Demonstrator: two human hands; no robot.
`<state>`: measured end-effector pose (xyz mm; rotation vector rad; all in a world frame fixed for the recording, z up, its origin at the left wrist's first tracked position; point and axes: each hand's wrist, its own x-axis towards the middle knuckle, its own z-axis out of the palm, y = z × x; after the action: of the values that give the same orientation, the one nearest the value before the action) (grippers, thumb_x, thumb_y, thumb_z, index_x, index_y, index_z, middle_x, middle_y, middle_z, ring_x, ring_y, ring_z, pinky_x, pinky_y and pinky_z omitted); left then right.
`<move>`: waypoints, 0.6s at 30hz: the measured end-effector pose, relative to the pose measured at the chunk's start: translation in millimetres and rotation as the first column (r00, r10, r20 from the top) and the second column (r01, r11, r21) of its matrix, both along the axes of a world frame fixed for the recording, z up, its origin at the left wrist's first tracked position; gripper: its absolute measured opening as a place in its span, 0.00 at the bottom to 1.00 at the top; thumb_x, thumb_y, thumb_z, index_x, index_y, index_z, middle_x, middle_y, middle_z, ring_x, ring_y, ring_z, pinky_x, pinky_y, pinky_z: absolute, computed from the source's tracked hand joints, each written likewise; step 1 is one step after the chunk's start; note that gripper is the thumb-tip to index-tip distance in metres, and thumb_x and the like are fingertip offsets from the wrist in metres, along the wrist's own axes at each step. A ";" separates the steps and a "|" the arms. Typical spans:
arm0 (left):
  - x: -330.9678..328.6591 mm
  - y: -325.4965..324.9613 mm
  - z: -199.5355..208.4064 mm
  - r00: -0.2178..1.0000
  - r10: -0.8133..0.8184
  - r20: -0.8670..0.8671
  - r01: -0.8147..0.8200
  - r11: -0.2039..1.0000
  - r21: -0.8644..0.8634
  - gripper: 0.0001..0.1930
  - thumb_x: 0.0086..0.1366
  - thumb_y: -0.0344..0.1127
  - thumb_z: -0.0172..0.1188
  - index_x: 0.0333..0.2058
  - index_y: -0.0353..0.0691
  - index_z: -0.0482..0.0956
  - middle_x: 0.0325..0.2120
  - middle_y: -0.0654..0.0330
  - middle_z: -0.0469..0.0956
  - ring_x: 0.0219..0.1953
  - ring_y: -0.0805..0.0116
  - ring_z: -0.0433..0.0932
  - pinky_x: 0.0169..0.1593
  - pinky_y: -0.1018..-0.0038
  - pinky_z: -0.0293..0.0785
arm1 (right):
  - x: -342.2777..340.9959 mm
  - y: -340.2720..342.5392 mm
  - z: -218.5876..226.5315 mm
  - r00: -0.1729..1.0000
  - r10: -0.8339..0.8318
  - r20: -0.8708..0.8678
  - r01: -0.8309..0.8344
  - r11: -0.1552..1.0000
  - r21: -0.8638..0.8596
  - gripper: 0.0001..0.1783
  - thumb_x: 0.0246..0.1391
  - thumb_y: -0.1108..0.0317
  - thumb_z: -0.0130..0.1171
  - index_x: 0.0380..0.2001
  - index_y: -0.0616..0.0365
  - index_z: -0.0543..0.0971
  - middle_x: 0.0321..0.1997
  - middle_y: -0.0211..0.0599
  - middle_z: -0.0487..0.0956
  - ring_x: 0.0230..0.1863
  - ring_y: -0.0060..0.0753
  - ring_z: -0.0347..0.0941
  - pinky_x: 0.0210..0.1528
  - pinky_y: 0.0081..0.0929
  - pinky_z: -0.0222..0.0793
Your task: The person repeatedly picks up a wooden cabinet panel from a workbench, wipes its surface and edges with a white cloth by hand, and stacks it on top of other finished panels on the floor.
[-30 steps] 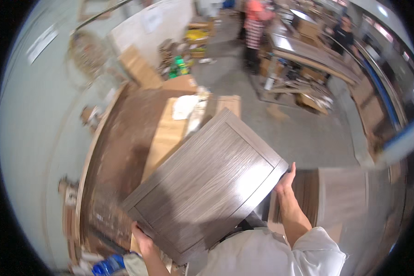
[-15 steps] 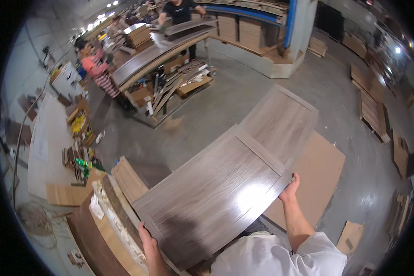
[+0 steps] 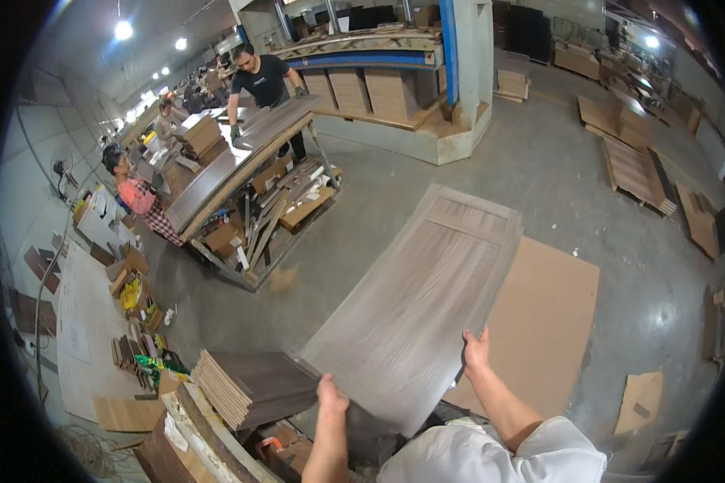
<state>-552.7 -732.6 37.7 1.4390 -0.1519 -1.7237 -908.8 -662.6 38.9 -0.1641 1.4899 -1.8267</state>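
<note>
A grey wood-grain door panel with a raised frame along its far end slants away in front of me, its near corner close to my body. My left hand is closed on the panel's left edge near that end. On the opposite long edge, my right hand grips the panel with the fingers partly hidden beneath it. Under the panel and to its right lies a large brown board on the floor. Beside my left hand is a stack of dark-faced panels with pale edges.
Left of me stands a worn, padded support. Ahead, two people work at a long bench with offcuts below. A large press with a blue beam stands behind. Stacked boards lie at the right.
The held panel has moved away and swung round, and now covers the second panel that showed beyond it. My left hand has moved right. The view has tilted up.
</note>
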 end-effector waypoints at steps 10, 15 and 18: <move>-98.6 -39.2 79.7 0.910 -0.411 0.042 0.408 0.875 -0.260 0.14 0.72 0.38 0.48 0.51 0.36 0.65 0.50 0.56 0.72 0.49 0.55 0.78 0.49 0.62 0.76 | -114.1 -48.5 45.6 0.967 0.067 -0.244 -0.030 0.988 0.153 0.32 0.58 0.78 0.53 0.66 0.62 0.59 0.61 0.50 0.72 0.61 0.45 0.70 0.62 0.36 0.66; -42.8 -52.2 51.5 0.497 -0.700 0.514 0.779 0.620 0.092 0.18 0.71 0.45 0.52 0.49 0.38 0.75 0.42 0.59 0.81 0.38 0.69 0.82 0.32 0.74 0.75 | -87.9 -28.2 29.7 0.724 0.297 -0.623 0.188 0.784 0.591 0.34 0.53 0.59 0.63 0.61 0.59 0.68 0.60 0.51 0.73 0.60 0.55 0.70 0.63 0.46 0.65; 24.2 -19.3 -4.8 0.601 -0.599 0.529 0.683 0.728 0.048 0.20 0.71 0.47 0.53 0.50 0.38 0.77 0.41 0.60 0.83 0.40 0.72 0.81 0.35 0.75 0.74 | -24.0 7.4 4.9 0.288 0.618 -0.731 0.062 0.750 0.658 0.40 0.49 0.47 0.64 0.62 0.55 0.70 0.63 0.51 0.70 0.67 0.56 0.60 0.67 0.52 0.57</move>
<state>-528.5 -751.9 32.9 1.8247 -1.2275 -1.7481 -932.8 -655.2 43.8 -1.3208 2.5107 -0.7376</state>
